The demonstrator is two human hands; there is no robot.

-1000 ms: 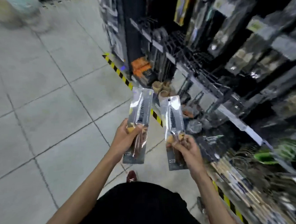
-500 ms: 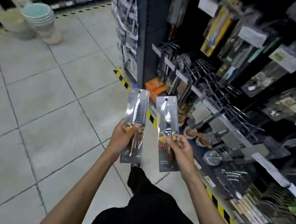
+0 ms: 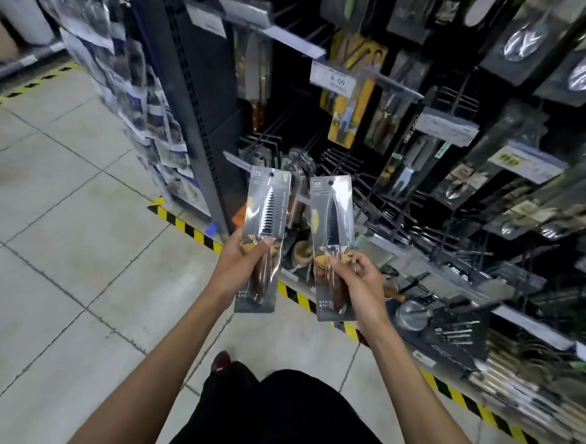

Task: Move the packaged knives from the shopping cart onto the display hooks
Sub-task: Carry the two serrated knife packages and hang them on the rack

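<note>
Store hooks (image 3: 360, 170) were faced at frame right; serrated-knife pkg (image 3: 263, 237) gripped by left hand (image 3: 241, 265), plain-blade pkg (image 3: 333, 243) pinched by right hand (image 3: 359, 279), hang-holes kept up for hooking.

Leaving wide room over the tiled floor (image 3: 65, 250) across the left and lower left of the frame. Walling off upper centre with the dark shelf upright (image 3: 208, 131). Jutting outward at centre right as bare wire hooks (image 3: 382, 210), allowing only narrow gaps between prongs. Screening those hooks with the left knife pack (image 3: 265, 237) and right knife pack (image 3: 333, 247), a slim gap showing between. Crowding the upper right with hanging packages (image 3: 347, 117) and price tags (image 3: 333, 78). Filling the lower right with a low shelf (image 3: 521, 322) of utensils.
</note>
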